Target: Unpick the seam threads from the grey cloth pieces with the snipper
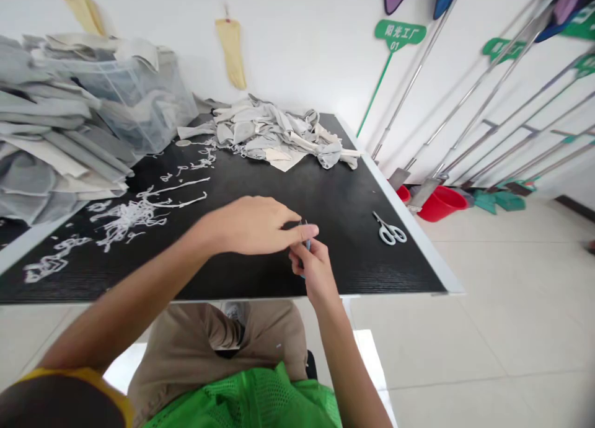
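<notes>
My left hand [253, 225] reaches across above the black table [288, 192], its fingers pressed together at the tips near a small bluish object [307, 243]. My right hand [312, 268] sits just below, fingers curled in a pinch round that same small object, which is mostly hidden. The two hands touch at the fingertips near the table's front edge. White-handled scissors [389, 231] lie on the table to the right of both hands, untouched.
White cord scraps [132, 214] are strewn on the table's left. A heap of grey fabric pieces [274, 133] lies at the back. Stacked grey cloth [51, 142] and a clear plastic bin [134, 99] stand left. Metal poles and a red bucket [439, 203] stand right.
</notes>
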A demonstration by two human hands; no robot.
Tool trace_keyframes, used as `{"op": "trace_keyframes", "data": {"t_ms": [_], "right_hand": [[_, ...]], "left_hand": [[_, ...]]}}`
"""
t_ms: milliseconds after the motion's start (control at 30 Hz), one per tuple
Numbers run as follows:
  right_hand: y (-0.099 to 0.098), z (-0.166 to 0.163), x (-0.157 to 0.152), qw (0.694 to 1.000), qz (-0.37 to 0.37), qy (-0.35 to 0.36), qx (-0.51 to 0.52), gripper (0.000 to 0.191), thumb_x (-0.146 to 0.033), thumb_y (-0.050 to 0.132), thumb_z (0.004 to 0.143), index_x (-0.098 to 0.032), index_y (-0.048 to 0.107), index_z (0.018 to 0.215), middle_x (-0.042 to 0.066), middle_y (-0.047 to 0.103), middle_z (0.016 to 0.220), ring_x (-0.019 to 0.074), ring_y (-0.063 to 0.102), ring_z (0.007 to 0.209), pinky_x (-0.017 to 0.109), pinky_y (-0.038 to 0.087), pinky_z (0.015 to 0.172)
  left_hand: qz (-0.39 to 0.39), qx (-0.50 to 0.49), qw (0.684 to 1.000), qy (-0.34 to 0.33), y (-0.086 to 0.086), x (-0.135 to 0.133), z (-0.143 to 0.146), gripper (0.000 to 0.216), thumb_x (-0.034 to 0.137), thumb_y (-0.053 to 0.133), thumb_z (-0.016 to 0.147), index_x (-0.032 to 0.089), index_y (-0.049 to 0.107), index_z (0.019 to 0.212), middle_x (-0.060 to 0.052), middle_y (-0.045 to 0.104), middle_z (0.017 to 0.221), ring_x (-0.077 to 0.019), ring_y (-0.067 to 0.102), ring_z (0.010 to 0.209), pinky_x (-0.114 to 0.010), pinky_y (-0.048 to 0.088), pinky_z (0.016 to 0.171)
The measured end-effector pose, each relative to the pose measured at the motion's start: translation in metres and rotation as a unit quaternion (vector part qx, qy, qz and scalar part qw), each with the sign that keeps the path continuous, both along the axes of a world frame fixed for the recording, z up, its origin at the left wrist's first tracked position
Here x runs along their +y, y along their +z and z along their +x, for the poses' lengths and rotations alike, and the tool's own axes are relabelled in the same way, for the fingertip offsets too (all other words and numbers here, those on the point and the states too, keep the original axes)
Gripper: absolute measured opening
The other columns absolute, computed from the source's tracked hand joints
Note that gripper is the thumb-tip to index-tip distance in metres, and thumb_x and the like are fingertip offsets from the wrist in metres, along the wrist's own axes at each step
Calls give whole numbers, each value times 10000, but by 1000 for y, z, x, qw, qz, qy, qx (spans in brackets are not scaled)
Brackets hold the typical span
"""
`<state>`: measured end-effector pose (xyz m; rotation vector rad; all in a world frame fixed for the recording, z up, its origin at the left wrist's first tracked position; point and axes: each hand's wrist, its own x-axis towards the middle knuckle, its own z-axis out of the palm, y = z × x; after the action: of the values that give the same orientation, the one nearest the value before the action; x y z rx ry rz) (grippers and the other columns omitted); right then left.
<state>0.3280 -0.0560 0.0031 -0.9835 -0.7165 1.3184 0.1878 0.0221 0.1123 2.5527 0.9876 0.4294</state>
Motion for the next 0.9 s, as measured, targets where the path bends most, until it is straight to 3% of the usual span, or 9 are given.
{"op": "trace_keyframes", "data": {"t_ms": [100,167,267,400,467,667,767,900], "right_hand": [[8,-17,9,997,16,-63,35,111,-238,653,747,-155,586,721,-86,386,512,41,291,439,171,177,382],[9,-26,15,992,15,-104,63,150,-251,658,740,-160,554,683,-86,391,515,38,294,440,173,186,385],[6,-40,25,989,21,-130,60,126,-276,629,755,-151,622,762,-74,439,533,50,337,449,178,239,396],[-3,-53,44,986,78,-148,-13,145,-220,541,776,-151,668,782,-5,615,673,99,540,601,217,443,559],[-9,-56,54,983,98,-143,-53,146,-187,525,776,-156,666,758,17,662,738,121,599,687,240,483,651],[-35,-57,70,996,18,-76,-51,132,-252,563,803,-152,649,798,-9,622,629,103,543,539,214,407,502],[-49,-55,71,995,9,-84,-53,169,-281,611,791,-153,665,886,1,665,741,113,596,632,236,478,611],[-52,-46,63,991,28,-84,-102,204,-285,620,794,-139,711,904,52,717,885,162,652,824,285,515,784]], "left_hand": [[-42,31,998,-24,-14,-8,20,367,501,483,920,244,742,964,-61,765,885,-249,711,850,-328,499,708],[-96,-12,995,-7,-24,-5,20,349,438,470,932,231,749,960,-49,762,847,-220,714,793,-292,496,666],[-182,-91,979,36,-44,6,12,293,431,588,865,213,763,953,-37,757,794,-199,711,737,-262,501,639],[-276,-269,916,110,-75,16,9,226,347,722,759,189,764,916,-42,755,856,-194,689,821,-255,506,722],[-313,-328,882,130,-86,17,12,200,319,729,752,180,754,895,-39,746,881,-175,670,847,-243,496,747],[-449,-348,809,152,-105,32,11,221,341,766,728,137,692,684,11,585,530,-86,493,441,-190,334,420],[-504,-359,770,156,-115,46,6,225,302,810,699,114,689,676,-12,608,544,-91,515,428,-194,365,413],[-554,-393,717,155,-127,61,0,141,225,757,774,100,693,761,-82,701,716,-152,656,578,-253,528,530]]}}
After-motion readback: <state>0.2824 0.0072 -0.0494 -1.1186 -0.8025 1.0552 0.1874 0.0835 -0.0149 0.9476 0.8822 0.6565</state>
